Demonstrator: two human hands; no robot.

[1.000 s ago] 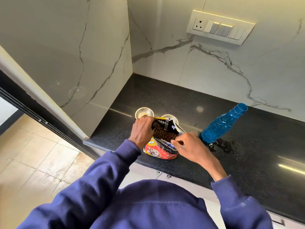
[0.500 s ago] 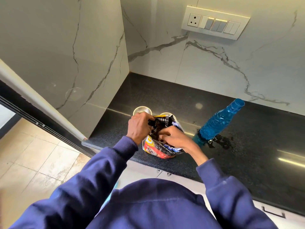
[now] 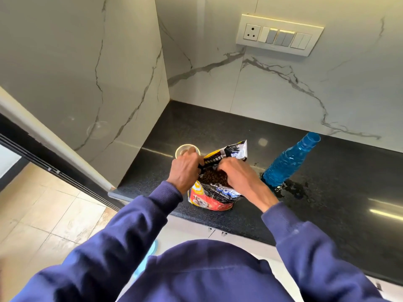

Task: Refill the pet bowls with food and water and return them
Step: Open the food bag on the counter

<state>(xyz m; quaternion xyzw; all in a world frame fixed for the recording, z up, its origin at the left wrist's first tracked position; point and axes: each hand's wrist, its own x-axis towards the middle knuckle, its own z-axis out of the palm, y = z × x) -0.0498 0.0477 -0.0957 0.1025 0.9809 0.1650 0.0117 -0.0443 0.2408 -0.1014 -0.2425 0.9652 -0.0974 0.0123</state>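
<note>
A red and black pet food bag (image 3: 212, 200) stands upright on the black counter (image 3: 327, 214), its top open and brown kibble (image 3: 214, 178) showing inside. My left hand (image 3: 185, 171) grips the left edge of the bag's mouth. My right hand (image 3: 237, 177) holds the right side of the opening, fingers curled at the rim. Just behind my left hand sits a small steel bowl (image 3: 185, 149), partly covered. A second bowl seen earlier is hidden behind the bag's raised flap.
An uncapped blue water bottle (image 3: 290, 160) stands right of the bag, with a puddle of water (image 3: 292, 190) at its base. Marble walls close the counter's left and back sides. A switch panel (image 3: 279, 34) is on the back wall. Tiled floor lies lower left.
My right hand has moved from the bag's near right corner up to its mouth. The bag's top flap now stands higher and hides the second bowl.
</note>
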